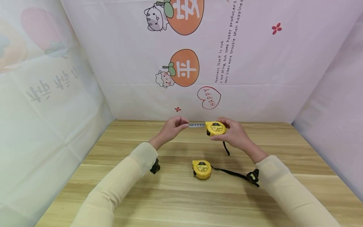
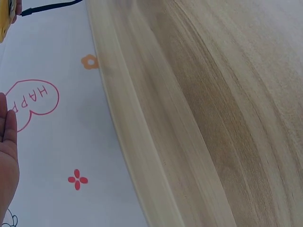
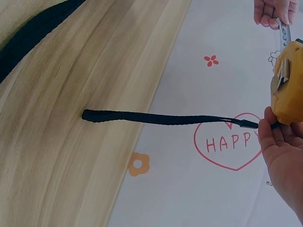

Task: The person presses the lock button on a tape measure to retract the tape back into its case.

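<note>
My right hand (image 1: pixel 233 133) grips a yellow tape measure (image 1: pixel 216 128) near the back of the table, its label facing the head camera. A short length of numbered blade (image 1: pixel 197 125) is drawn out of it to the left. The thumb and fingers of my left hand (image 1: pixel 172 128) pinch the blade's free end. From the held case hangs a black wrist strap (image 3: pixel 165 117), seen in full in the right wrist view, along with a metal clip (image 3: pixel 283 71) on the case. A second yellow tape measure (image 1: pixel 202 169) lies on the table between my forearms.
The wooden table (image 1: pixel 175 201) meets a printed white cloth wall (image 1: pixel 249 101) at its back edge, with cloth on both sides too. The second tape measure's black strap (image 1: pixel 231 172) runs right toward my right sleeve. Black wrist cameras sit on both cuffs.
</note>
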